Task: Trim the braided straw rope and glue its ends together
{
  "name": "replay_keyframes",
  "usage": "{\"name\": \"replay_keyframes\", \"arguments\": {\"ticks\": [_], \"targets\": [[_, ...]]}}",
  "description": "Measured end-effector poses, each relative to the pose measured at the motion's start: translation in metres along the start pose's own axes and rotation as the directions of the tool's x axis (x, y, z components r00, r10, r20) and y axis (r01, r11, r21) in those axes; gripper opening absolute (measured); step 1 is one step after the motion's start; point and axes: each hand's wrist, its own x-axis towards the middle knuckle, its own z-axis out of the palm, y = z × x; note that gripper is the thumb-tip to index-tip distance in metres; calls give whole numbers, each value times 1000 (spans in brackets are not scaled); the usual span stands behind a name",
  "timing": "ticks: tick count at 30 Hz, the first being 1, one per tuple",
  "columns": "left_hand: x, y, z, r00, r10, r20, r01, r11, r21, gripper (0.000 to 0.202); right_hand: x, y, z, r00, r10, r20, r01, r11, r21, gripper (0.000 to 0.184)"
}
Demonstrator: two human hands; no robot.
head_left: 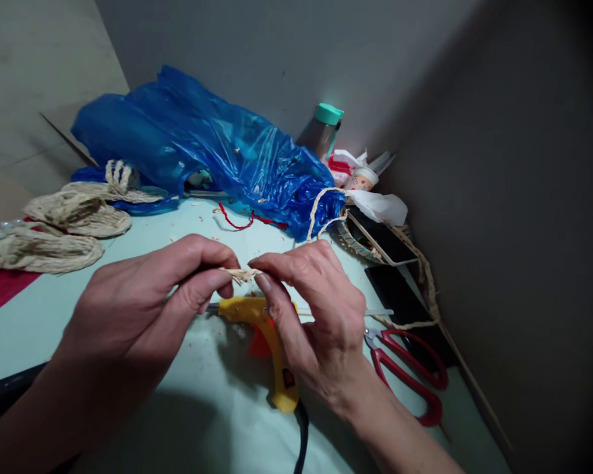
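Between my two hands is a short piece of pale braided straw (241,274), its loose fibres showing at the middle. My left hand (163,303) pinches one end between thumb and curled fingers. With thumb and forefinger, my right hand (311,303) grips the other end. A yellow glue gun (277,349) lies on the table just below, partly covered by my right hand, with a clear glue stick (380,312) poking out past that hand. Red-handled scissors (410,368) lie to the right of my right wrist.
A large blue plastic bag (217,145) fills the back of the pale table (188,408). Woven straw slippers (49,243) rest at the left. A red cord (242,224) lies near the bag. Toward the back right stand a bottle (329,125) and a paper cup (362,179), beside a dark phone (385,234).
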Motion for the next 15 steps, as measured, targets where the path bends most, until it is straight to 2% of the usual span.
{"name": "replay_keyframes", "arguments": {"ticks": [6,9,15], "targets": [[2,5,-3,996,85,-3,-85,996,17,17,0,1,0,1000,-14,12,14,1000,16,12],[1,6,-3,996,88,-18,-87,995,40,19,0,1,0,1000,-22,10,21,1000,14,12],[1,11,-2,998,45,-51,-44,999,18,20,0,-2,-2,988,-45,-148,29,994,-108,10]]}}
